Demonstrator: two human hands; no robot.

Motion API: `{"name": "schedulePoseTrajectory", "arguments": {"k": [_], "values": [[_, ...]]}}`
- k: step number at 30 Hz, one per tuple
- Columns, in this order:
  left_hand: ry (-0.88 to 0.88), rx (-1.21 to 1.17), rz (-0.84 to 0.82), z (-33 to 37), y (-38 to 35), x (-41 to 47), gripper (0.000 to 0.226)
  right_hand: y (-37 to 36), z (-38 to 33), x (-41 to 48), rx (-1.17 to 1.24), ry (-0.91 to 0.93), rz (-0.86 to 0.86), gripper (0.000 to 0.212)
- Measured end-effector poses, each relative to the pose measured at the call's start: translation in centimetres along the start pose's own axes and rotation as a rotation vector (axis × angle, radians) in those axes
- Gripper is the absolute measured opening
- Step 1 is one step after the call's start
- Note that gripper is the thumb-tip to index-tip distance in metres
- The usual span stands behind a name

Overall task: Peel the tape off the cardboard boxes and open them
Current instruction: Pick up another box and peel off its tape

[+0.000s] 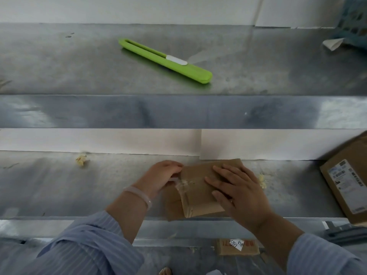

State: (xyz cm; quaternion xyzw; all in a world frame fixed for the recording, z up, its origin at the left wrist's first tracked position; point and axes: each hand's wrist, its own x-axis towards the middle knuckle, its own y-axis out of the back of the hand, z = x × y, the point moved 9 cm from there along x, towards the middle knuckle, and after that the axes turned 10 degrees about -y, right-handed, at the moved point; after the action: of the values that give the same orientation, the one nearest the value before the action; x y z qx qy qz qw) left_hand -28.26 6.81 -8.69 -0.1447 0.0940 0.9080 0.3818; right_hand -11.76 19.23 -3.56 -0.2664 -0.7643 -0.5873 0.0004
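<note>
A small flat cardboard box [198,187] lies on the lower metal shelf [59,185], close to its front edge. My right hand [238,187] lies flat on top of the box with fingers spread, pressing it down. At the box's left end my left hand [162,175] pinches a strip of clear tape [179,185] that is lifted off the cardboard. A brown flap pokes out from under the box on the left.
A green box cutter [164,60] lies on the upper metal shelf. A bigger labelled cardboard box [347,181] leans at the right edge. Crumpled tape scraps [81,159] lie on the lower shelf. Another labelled box [238,247] lies below, by the floor.
</note>
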Motion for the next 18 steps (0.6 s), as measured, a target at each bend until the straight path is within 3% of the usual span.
{"name": "schedulePoseTrajectory", "arguments": {"k": [6, 10, 13, 18], "values": [[-0.086, 0.215, -0.102, 1.8, -0.4, 0.6, 0.021, 0.1, -0.2, 0.2, 0.048, -0.080, 0.057, 0.033], [-0.202, 0.508, -0.137, 2.6, -0.7, 1.3, 0.021, -0.3, -0.9, -0.1, 0.017, -0.078, 0.053, 0.033], [-0.189, 0.469, -0.099, 2.9, 0.0, 2.0, 0.016, -0.3, -1.6, -0.4, 0.004, -0.089, 0.083, 0.032], [-0.074, 0.382, -0.196, 2.7, 0.4, 2.3, 0.017, -0.2, -2.2, -0.8, -0.013, -0.087, 0.088, 0.032]]}}
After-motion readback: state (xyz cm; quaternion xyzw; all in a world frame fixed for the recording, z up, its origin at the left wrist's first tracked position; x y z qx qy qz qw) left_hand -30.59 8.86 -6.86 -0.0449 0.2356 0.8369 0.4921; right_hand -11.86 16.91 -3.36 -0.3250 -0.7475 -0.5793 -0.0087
